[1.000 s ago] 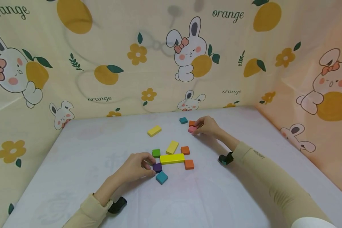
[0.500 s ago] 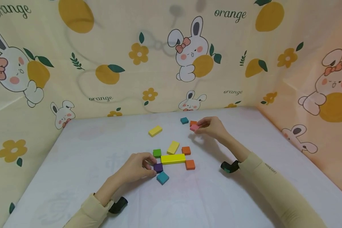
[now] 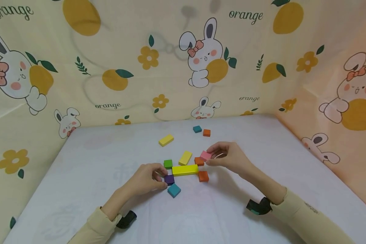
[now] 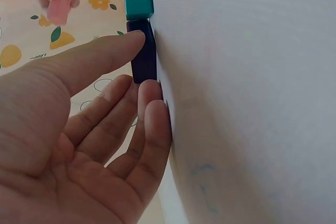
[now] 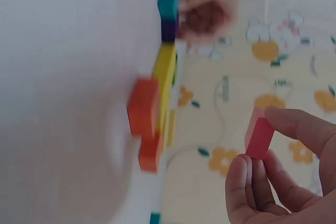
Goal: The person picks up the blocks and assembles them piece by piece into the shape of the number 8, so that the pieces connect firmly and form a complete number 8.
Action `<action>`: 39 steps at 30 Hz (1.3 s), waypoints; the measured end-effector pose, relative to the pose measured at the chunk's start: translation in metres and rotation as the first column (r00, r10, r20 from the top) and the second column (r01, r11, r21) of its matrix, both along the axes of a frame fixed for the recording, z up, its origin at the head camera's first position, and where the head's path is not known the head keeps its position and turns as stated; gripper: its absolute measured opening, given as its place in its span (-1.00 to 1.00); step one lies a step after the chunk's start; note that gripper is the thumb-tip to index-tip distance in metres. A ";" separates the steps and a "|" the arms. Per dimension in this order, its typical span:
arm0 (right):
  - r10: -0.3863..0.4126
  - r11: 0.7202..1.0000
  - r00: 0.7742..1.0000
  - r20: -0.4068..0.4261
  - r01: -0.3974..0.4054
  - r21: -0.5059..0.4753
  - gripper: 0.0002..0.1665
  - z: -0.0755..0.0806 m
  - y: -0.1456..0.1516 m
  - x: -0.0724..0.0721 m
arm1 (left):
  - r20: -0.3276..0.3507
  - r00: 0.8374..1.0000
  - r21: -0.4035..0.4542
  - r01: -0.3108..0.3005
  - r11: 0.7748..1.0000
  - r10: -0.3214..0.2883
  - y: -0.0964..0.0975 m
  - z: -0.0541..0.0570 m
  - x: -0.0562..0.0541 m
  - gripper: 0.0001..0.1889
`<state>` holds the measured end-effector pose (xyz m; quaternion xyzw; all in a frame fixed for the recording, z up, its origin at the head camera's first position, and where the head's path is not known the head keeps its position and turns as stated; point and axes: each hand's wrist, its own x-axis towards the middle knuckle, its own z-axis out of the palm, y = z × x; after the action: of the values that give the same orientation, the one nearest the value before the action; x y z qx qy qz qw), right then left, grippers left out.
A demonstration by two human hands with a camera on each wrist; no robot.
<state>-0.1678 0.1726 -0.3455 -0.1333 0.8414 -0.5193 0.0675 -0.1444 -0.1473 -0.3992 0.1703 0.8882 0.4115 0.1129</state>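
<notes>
Thumb and fingers of your right hand [image 3: 234,159] pinch the pink block [image 3: 205,156], held up off the surface [image 3: 216,217]. In the head view it partly covers the middle orange block [image 3: 199,162]. Your left hand [image 3: 144,178] grips the purple block [image 3: 169,180], thumb on one side, fingers at the other; that block sits down on the surface, at the left end of the yellow bar [image 3: 185,170].

Around the bar: green block [image 3: 168,164] by its far left corner, middle orange by its far right corner, near orange block [image 3: 203,176] by its near right corner. Short yellow block [image 3: 185,158] lies slanted just behind the bar; can't tell if they touch. Near teal block [image 3: 174,190] is turned cornerwise, close against your purple one.

Farther back: far yellow block [image 3: 166,140] on its own, then far teal block [image 3: 197,129] and far orange block [image 3: 206,133] near each other. You wear tan sleeves [image 3: 305,213], a black device [image 3: 126,219] at each wrist. Bunny-and-orange print backdrop [image 3: 125,51] behind.
</notes>
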 end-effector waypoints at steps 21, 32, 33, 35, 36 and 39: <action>0.142 0.985 0.981 0.134 -0.153 0.076 -0.63 -0.032 0.002 0.041 | -0.015 1.000 -0.003 -0.005 1.000 0.005 0.000 0.001 -0.004 -0.68; 0.168 0.977 0.978 0.120 -0.182 0.110 -0.65 -0.036 0.004 0.044 | -0.010 1.000 -0.001 -0.001 1.000 0.001 0.001 0.000 -0.001 -0.68; 0.168 0.976 0.979 0.118 -0.182 0.121 -0.65 -0.037 0.004 0.044 | -0.008 1.000 -0.001 0.000 1.000 0.000 0.001 0.000 -0.001 -0.68; 0.171 0.972 0.979 0.110 -0.186 0.144 -0.64 -0.038 0.004 0.042 | -0.007 1.000 0.001 0.000 1.000 0.000 0.000 0.001 -0.001 -0.68; 0.171 0.970 0.980 0.104 -0.186 0.156 -0.64 -0.039 0.004 0.041 | -0.006 1.000 0.004 0.003 1.000 -0.003 0.000 0.001 -0.001 -0.68; 0.163 0.967 0.982 0.099 -0.179 0.183 -0.63 -0.041 0.004 0.040 | -0.006 1.000 0.009 0.011 1.000 -0.011 -0.001 0.001 -0.001 -0.68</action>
<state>-0.1275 0.1771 -0.3863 -0.1765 0.8691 -0.4336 0.1596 -0.1458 -0.1480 -0.3987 0.1768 0.8857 0.4145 0.1118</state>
